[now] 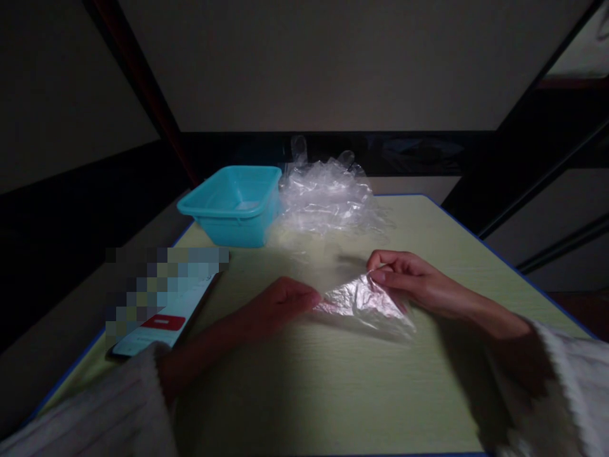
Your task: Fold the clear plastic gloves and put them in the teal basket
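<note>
A piece of clear, crinkled plastic film point(356, 297) is stretched between my two hands above the table. My left hand point(285, 304) pinches its left corner, fingers closed. With thumb and fingertips, my right hand point(404, 279) grips its upper edge, and the loose lower part hangs toward the right. Behind them lies a heap of clear plastic point(328, 193), some of it shaped like glove fingers. Touching or nearly touching the heap on its left is a turquoise plastic basket point(233, 228) with something pale inside.
The pale yellow-green table point(333, 393) has a blue edge. On its left side rests a phone or tablet point(164, 322) with a lit screen, partly blurred out. A wall stands behind the table, and dark bars slant at the right.
</note>
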`<state>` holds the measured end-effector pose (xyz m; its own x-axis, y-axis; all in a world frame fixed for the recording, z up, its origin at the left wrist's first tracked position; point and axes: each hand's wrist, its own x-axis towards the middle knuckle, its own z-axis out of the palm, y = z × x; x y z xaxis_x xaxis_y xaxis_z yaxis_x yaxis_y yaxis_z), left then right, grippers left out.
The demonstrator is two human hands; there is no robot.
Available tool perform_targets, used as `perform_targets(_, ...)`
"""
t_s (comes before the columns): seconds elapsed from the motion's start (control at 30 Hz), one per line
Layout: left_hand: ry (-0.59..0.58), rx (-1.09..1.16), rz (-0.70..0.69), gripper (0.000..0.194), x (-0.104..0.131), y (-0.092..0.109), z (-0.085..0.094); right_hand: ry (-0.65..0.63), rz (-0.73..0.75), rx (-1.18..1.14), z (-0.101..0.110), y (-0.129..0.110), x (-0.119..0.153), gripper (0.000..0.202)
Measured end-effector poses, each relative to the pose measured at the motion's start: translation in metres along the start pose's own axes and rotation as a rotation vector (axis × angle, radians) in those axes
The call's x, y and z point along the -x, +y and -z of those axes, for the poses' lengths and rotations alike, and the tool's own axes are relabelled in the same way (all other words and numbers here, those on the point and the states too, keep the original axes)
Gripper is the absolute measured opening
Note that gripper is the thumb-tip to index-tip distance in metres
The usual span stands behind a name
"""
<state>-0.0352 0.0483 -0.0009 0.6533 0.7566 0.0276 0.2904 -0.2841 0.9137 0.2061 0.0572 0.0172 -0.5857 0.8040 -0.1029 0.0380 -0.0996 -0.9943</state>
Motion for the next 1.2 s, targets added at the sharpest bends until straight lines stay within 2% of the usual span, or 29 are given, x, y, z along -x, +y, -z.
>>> perform_targets(0.17,0.025,0.181,0.09,0.044,-0.006,0.001,0.001,-0.103,0.009,-0.028,0.015,0.0,0.001,0.036)
perform_targets(0.3,0.08,0.294,0.184,0.045,-0.012,-0.001,-0.001,-0.089,-0.01,0.055,0.025,0.0,0.0,0.044)
perform_targets(0.5,0.17,0.57,0.297,0.039,-0.016,-0.009,-0.002,0.062,0.002,0.113,0.026,0.006,-0.006,0.042)
perform_targets(0.7,0.134,0.756,0.327,0.047,-0.019,-0.004,0.0,0.211,0.002,0.109,0.021,0.011,-0.01,0.045)
perform_targets(0.93,0.211,0.74,0.335,0.046,-0.016,-0.002,0.003,0.284,0.005,0.15,0.018,0.015,-0.014,0.043)
perform_targets(1.2,0.263,0.599,0.369,0.025,-0.015,-0.004,0.003,0.388,-0.03,0.049,0.02,0.014,-0.014,0.043)
